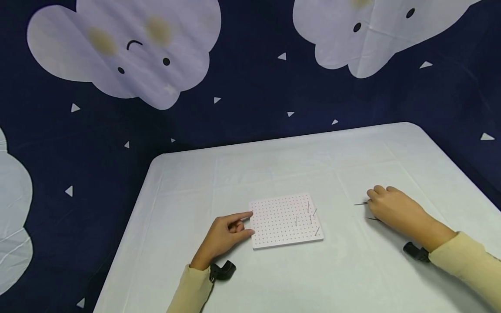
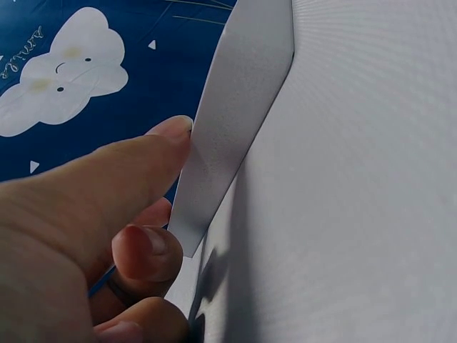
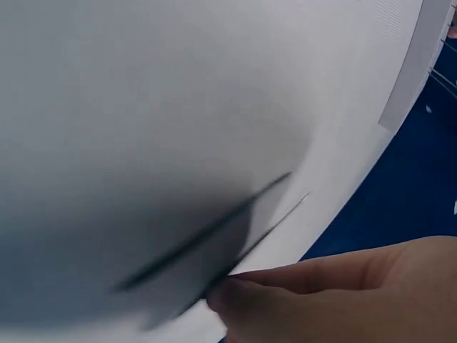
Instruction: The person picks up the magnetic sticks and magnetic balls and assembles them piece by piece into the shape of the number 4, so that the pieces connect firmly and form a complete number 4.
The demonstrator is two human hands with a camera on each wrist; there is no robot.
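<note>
A white pegboard (image 1: pixel 274 224) with rows of small holes lies on the table, and several thin metal pins (image 1: pixel 296 221) stand in its right part, some leaning. My left hand (image 1: pixel 227 232) is at its left edge, index finger and thumb stretched out to touch it, the other fingers folded in. In the left wrist view the thumb is against the board's side wall (image 2: pixel 228 121). Off to the right, my right hand (image 1: pixel 395 211) pinches a thin dark pin (image 3: pixel 275 227) between its fingertips, low over the table. A second pin (image 3: pixel 207 232) lies beside it on the cloth.
A white cloth covers the table (image 1: pixel 188 187), which has rounded far corners. Behind it hangs a dark blue curtain (image 1: pixel 250 87) with clouds and small triangles. Black camera mounts sit on the left wrist (image 1: pixel 223 270) and right wrist (image 1: pixel 415 252).
</note>
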